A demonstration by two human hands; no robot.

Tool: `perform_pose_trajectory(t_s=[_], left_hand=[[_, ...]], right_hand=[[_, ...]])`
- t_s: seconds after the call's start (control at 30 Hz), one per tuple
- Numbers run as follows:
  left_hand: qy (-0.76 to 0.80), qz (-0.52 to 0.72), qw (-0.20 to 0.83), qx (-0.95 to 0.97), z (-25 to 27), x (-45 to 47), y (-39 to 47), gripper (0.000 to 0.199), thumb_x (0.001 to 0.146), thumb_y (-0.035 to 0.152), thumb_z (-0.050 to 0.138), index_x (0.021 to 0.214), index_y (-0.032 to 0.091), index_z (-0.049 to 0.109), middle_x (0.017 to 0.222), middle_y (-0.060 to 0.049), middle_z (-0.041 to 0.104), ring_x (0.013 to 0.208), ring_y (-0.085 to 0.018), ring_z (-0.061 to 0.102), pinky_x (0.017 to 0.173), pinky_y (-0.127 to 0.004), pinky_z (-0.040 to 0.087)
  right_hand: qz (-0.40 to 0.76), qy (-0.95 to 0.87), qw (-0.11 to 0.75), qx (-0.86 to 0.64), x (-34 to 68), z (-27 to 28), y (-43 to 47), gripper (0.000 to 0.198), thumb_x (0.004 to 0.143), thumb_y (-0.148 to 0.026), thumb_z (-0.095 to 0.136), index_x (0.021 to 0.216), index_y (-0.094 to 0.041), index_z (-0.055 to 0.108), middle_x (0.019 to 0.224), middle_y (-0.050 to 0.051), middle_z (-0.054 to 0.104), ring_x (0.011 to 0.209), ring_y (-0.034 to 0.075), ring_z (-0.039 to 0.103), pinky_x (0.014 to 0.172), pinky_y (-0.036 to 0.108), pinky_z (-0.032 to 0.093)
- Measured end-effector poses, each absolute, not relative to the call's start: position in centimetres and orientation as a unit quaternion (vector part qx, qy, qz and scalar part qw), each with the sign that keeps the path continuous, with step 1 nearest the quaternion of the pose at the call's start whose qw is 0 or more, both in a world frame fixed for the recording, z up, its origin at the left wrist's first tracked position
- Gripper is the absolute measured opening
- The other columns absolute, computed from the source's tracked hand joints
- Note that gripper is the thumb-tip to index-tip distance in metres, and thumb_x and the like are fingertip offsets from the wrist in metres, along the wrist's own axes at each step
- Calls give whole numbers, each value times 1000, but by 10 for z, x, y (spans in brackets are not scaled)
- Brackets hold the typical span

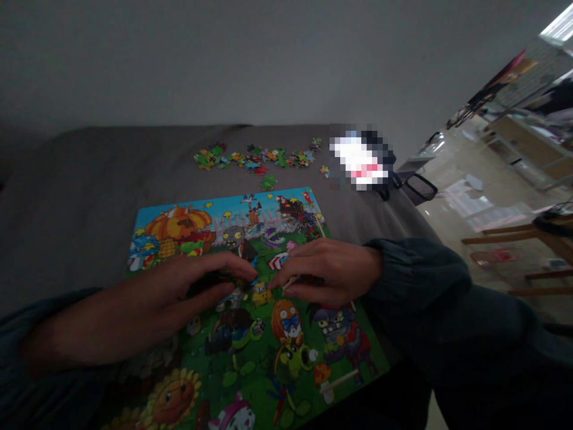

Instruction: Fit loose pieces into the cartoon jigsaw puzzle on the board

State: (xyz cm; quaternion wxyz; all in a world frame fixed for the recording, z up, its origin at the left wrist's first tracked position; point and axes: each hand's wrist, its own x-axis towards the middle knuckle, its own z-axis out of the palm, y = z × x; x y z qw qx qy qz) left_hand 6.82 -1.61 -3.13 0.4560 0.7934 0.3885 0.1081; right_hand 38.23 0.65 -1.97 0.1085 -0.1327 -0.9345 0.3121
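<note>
A jigsaw puzzle (286, 340) with cartoon plants and zombies lies on grey cloth in front of me, mostly filled in. My left hand (192, 289) reaches over its middle from the left. Its fingers are stretched out and the thumb is apart from them, with the fingertips at the puzzle's surface. From the right comes my right hand (324, 269), low over the middle, its index finger and thumb closed round what looks like a small pale-edged puzzle piece (290, 283). The fingers hide most of that piece. Both hands cover part of the picture.
Loose puzzle pieces (277, 157) lie in a row behind the puzzle, one green piece (269, 182) nearer to it. A blurred-out object (360, 158) stands at the back right near the cloth's edge. A wall rises behind; a wooden chair (505, 239) is on the right.
</note>
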Motion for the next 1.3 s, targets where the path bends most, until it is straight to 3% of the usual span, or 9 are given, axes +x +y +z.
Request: perform_pose_trajectory(t_s=[0.4, 0.57, 0.63, 0.73, 0.83, 0.93, 1.07, 1.3], left_hand=[[398, 102, 456, 790, -34, 70, -16, 35, 102, 38, 60, 135, 41, 69, 130, 3, 76, 115, -20, 72, 101, -25, 57], [423, 156, 458, 766, -28, 68, -13, 31, 101, 40, 63, 129, 39, 73, 127, 2, 76, 114, -19, 72, 96, -20, 57], [430, 204, 465, 747, -25, 69, -11, 26, 100, 42, 64, 123, 37, 76, 122, 2, 77, 112, -17, 72, 95, -20, 58], [459, 274, 513, 672, -19, 75, -9, 25, 96, 47, 71, 114, 32, 78, 117, 0, 78, 104, -16, 74, 89, -19, 61], [495, 320, 620, 517, -12, 85, -8, 33, 86, 47, 82, 113, 29, 76, 110, -3, 80, 93, -17, 75, 74, -20, 64], [491, 355, 696, 386, -6, 94, -7, 38, 79, 39, 90, 112, 27, 75, 105, -3, 82, 90, -18, 76, 72, -20, 65], [478, 380, 720, 328, -3, 95, -4, 37, 77, 28, 92, 111, 24, 75, 111, -4, 82, 85, -16, 76, 71, -21, 66], [493, 386, 717, 306, -4, 93, -4, 42, 74, 25, 94, 111, 23, 75, 114, -3, 80, 81, -14, 76, 69, -19, 66]], right_hand=[[307, -936, 117, -128, 382, -18, 6, 23, 107, -26, 52, 116, -13, 68, 92, 7, 75, 81, 15, 66, 76, 29, 50], [275, -932, 217, -94, 382, -20, 10, 15, 108, -23, 58, 108, -13, 69, 98, 8, 78, 92, 13, 71, 88, 29, 55], [227, -930, 269, -106, 384, -22, 13, 12, 107, -22, 60, 108, -13, 68, 98, 7, 78, 91, 12, 72, 84, 26, 57], [144, -934, 304, -119, 390, -22, 17, 9, 107, -17, 58, 108, -14, 66, 96, 7, 77, 89, 13, 72, 81, 27, 59], [108, -941, 310, -84, 396, -20, 21, 10, 104, -9, 59, 111, -13, 64, 109, 11, 77, 104, 16, 71, 93, 32, 59], [99, -944, 308, -72, 398, -20, 24, 13, 101, -7, 62, 113, -11, 66, 114, 13, 76, 111, 17, 69, 99, 35, 58], [103, -948, 291, -79, 399, -23, 26, 15, 102, -7, 61, 115, -11, 67, 115, 13, 76, 113, 18, 69, 100, 35, 58], [108, -945, 298, -77, 399, -23, 30, 13, 107, -12, 54, 109, -14, 67, 112, 11, 77, 106, 17, 71, 97, 36, 59]])
